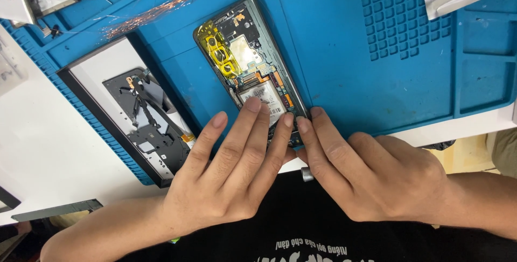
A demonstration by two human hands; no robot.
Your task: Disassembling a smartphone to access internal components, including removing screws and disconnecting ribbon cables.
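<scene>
An opened smartphone (245, 57) lies on the blue work mat (334, 52) with its inner parts showing: yellow tape over the camera area, a circuit board and a labelled battery. My left hand (226, 170) lies flat over the phone's near end, fingers together on the battery. My right hand (366, 173) rests beside it, its fingertips touching the phone's lower right edge. Both hands hide the bottom of the phone. A small silver cylinder (307, 175) shows between the hands.
The phone's removed back panel (132, 106) lies to the left, inner side up. Thin copper wire strands (161, 6) are scattered across the mat's far part. A grid of small compartments (398, 14) and trays fill the mat's right side. White table (43, 149) lies at left.
</scene>
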